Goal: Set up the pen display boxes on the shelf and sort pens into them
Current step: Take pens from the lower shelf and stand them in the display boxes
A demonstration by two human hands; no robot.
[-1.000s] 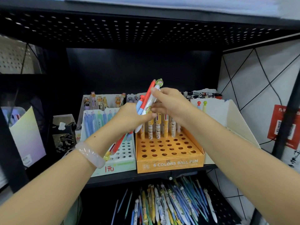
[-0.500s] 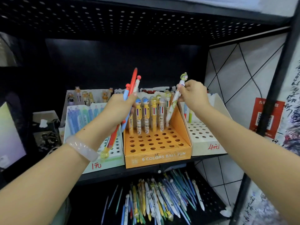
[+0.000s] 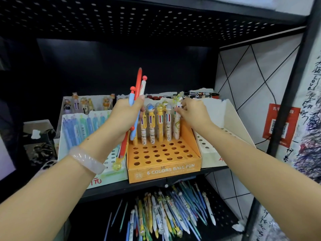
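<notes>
An orange display box (image 3: 163, 171) marked "6 COLORS BALL PEN" stands mid-shelf, its back row holding several cartoon-topped pens (image 3: 159, 124). My left hand (image 3: 125, 115) grips a bunch of pens (image 3: 138, 89), red, white and blue, upright in front of the box's left side. My right hand (image 3: 192, 112) pinches a white cartoon pen (image 3: 177, 126) that stands at the right end of that back row. A white box (image 3: 111, 176) with blue and green pens sits to the left, another white box (image 3: 229, 119) to the right.
A pile of loose pens (image 3: 166, 213) lies on the lower shelf. More character pens (image 3: 86, 103) stand in a box behind. A black perforated shelf (image 3: 121, 18) hangs overhead. A black upright post (image 3: 284, 94) and a red sign (image 3: 281, 126) are at the right.
My right hand took the white cartoon pen from the bunch, carried it right and lowered it into the orange box's back row. My left hand raised the remaining pens.
</notes>
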